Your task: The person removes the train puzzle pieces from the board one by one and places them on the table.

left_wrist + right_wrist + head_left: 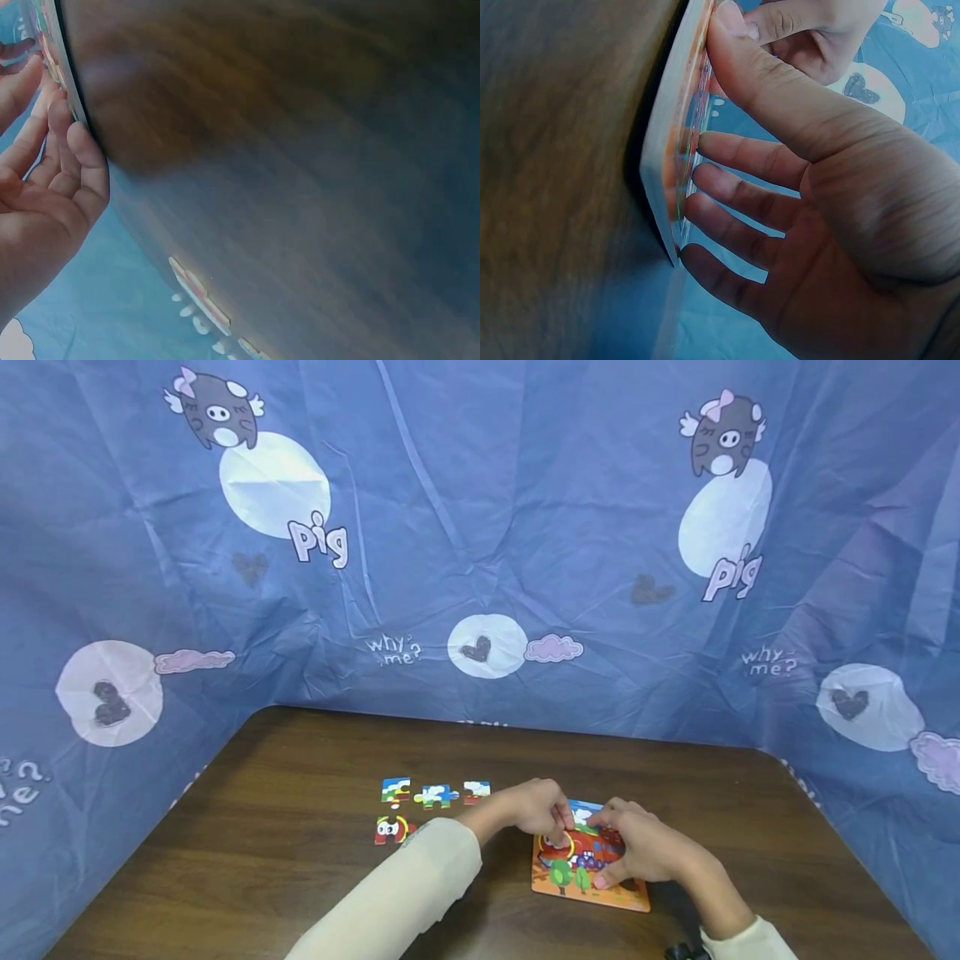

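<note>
A jigsaw puzzle board (555, 887) lies on the table, showing a red train, green trees and orange ground. My left hand (537, 810) is at the board's upper left, thumb and fingertips down on the picture beside the train's front. In the left wrist view the left hand (56, 187) has its fingers bent lightly against the board's edge. Across the right part of the board spreads my right hand (645, 843), thumb on the lower picture and fingers near the top. The right wrist view shows the right hand (840, 187) with extended fingers touching the board's surface (676, 142).
Left of the board lie several loose puzzle pieces: a blue-and-green piece (396, 789), a cloud piece (436, 796), a red-and-white piece (476, 791) and a red piece with eyes (392, 830). A blue printed cloth (420, 568) hangs behind the brown wooden table (300, 827).
</note>
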### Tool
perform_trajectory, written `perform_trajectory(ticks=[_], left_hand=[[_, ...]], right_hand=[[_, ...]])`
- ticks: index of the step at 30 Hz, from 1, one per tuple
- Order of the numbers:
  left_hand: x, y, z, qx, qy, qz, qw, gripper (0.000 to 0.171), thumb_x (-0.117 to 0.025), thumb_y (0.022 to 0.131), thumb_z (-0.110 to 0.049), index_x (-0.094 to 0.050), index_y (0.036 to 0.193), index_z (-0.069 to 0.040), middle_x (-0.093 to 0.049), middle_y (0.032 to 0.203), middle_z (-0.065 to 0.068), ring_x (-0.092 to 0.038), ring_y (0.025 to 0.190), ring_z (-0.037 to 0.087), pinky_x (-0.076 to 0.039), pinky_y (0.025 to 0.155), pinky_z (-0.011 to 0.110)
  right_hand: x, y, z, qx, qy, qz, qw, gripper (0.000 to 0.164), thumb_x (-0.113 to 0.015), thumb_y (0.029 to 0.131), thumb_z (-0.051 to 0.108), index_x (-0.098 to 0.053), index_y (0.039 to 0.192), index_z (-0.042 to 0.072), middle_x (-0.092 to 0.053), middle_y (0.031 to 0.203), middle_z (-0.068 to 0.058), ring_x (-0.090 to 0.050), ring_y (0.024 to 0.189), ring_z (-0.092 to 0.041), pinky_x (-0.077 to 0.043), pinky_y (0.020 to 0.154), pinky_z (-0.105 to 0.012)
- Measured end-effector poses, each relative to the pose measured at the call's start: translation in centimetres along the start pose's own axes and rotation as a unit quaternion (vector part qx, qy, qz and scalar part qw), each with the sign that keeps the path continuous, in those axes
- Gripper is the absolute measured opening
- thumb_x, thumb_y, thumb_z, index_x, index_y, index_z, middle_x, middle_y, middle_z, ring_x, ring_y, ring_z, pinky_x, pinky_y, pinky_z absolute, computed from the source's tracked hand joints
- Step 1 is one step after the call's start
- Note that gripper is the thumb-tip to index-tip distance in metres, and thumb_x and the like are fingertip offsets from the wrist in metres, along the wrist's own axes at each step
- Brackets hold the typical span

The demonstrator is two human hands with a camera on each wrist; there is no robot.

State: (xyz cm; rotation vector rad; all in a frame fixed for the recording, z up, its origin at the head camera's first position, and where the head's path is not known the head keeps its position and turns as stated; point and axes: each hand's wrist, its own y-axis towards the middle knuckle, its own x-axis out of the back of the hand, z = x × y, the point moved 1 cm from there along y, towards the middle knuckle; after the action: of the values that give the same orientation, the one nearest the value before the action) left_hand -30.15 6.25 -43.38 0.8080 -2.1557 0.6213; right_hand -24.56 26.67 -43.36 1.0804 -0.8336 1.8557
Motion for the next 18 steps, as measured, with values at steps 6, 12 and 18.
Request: perform_trajectory(ticks=[6, 12, 18], left_hand=[[-0.4, 0.1, -0.3, 0.01, -0.008, -0.004, 0.9999, 0.014, -0.086, 0.083, -0.014, -0.075, 0.091, -0.012, -0.064, 0.079, -0.008, -0.056, 0.074, 0.004, -0.047, 0.069, 0.02], [-0.7, 0.0, -0.9, 0.032, 0.011, -0.022, 0.9992, 0.028, -0.094, 0.075, -0.025, -0.072, 0.088, -0.013, -0.061, 0.074, -0.008, -0.053, 0.068, 0.005, -0.044, 0.063, 0.02], [-1.1, 0.1, -1.0, 0.044, 0.031, -0.03, 0.9981, 0.033, -0.096, 0.072, -0.029, -0.069, 0.086, -0.015, -0.059, 0.072, -0.007, -0.051, 0.066, 0.006, -0.042, 0.061, 0.021]], right_hand=[[0.1, -0.1, -0.1, 0.005, 0.0, 0.001, 1.0, 0.083, -0.092, 0.066, 0.05, -0.066, 0.13, 0.005, -0.058, 0.119, -0.003, -0.054, 0.116, -0.032, -0.046, 0.097, -0.06], [0.0, 0.0, -0.1, 0.011, -0.001, -0.003, 1.0, 0.084, -0.092, 0.065, 0.051, -0.066, 0.13, 0.005, -0.058, 0.117, -0.002, -0.054, 0.113, -0.03, -0.047, 0.095, -0.058], [0.1, 0.0, -0.1, 0.017, -0.002, -0.006, 1.0, 0.083, -0.092, 0.065, 0.051, -0.066, 0.129, 0.004, -0.059, 0.117, -0.003, -0.054, 0.112, -0.029, -0.048, 0.095, -0.056]])
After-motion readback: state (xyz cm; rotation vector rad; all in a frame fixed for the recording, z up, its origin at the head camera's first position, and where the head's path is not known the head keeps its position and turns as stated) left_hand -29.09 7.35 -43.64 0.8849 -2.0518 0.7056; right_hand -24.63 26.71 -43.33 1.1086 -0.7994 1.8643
